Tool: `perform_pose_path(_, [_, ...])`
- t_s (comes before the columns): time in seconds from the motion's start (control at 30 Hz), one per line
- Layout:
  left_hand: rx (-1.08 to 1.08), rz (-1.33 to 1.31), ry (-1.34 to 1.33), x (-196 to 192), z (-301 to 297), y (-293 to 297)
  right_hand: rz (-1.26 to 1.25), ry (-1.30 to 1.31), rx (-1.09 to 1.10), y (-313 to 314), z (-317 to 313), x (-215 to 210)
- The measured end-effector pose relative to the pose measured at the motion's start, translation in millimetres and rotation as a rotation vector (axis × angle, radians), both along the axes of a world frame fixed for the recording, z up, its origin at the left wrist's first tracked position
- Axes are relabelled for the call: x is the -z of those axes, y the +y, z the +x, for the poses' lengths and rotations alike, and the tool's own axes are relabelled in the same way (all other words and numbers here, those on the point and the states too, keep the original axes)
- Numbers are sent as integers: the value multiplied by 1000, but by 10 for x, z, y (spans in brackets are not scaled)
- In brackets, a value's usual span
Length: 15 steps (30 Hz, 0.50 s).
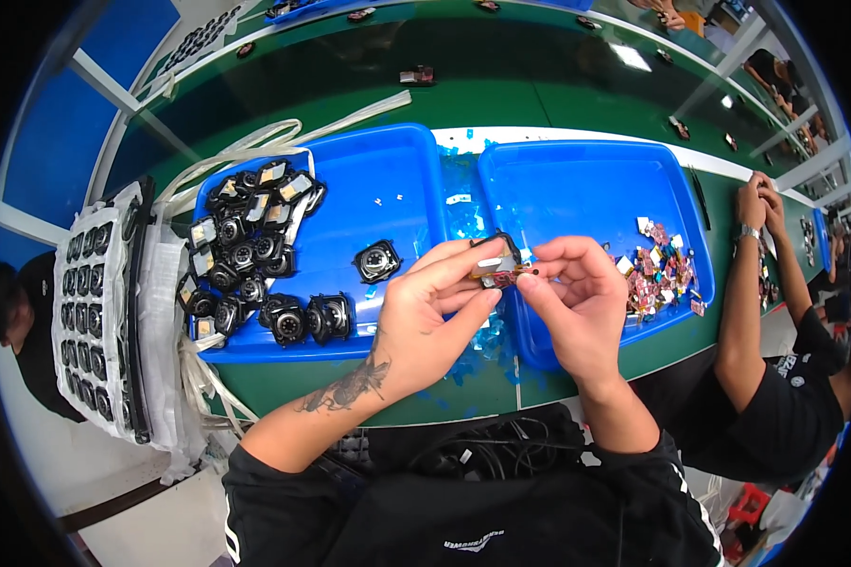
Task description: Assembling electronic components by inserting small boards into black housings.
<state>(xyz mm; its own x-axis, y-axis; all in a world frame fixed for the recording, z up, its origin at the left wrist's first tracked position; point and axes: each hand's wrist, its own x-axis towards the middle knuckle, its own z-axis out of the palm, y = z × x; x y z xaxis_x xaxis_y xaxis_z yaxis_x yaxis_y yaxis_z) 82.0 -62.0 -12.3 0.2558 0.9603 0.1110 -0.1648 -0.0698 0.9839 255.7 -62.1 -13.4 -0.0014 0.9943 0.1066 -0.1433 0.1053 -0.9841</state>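
Mid-frame, left hand (435, 317) and right hand (577, 302) pinch a small black part (498, 265) between fingertips, above two blue trays (416, 180); black casings (246, 246) heaped left.

An assembly workshop: a long green surface (539, 90) carries blue trays (388, 170) of small black parts (246, 255), with another worker (775, 378) seated alongside.

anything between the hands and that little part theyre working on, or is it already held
Nothing visible stands between them: the left hand and right hand both pinch the small black and red part directly, above the gap between the two blue trays.
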Motion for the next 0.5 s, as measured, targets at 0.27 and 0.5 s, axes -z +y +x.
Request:
perform_pose_path(0.27, [8, -22, -47, -8, -5, 0, 60, -14, 52, -13, -28, -1])
perform_pose_path(0.5, [-20, 24, -67, 9, 45, -21, 182, -162, 116, -57, -103, 25])
